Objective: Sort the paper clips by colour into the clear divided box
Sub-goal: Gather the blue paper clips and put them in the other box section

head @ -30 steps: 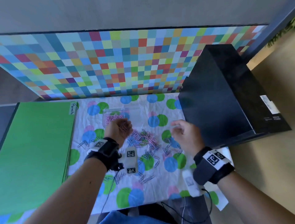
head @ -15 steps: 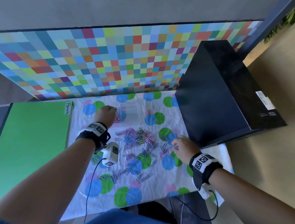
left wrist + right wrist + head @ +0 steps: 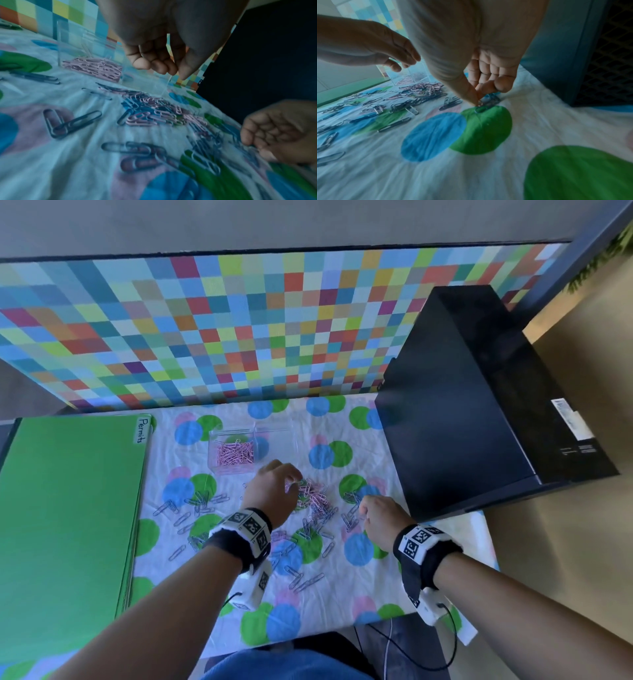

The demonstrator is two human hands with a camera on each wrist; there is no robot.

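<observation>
Fingers (image 3: 471,93) of the right hand (image 3: 378,517) are pinching one blue clip (image 3: 482,108) while the left hand (image 3: 272,494), fingers loosely curled and holding nothing, is hovering over the mixed pile (image 3: 313,496); beyond them, the clear divided box (image 3: 251,451) is holding only pink clips (image 3: 234,453), so most sorting is remaining.

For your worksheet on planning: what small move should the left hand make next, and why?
Probably pinch a pink clip from the pile: the left hand hovers over it holding nothing, and the box holds only pink clips in one compartment.

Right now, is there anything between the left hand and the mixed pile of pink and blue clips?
Nothing visible. The left hand hangs with curled fingers just above the mixed pile, with only open air between them. The clear divided box stands behind the pile, not in the way.
</observation>
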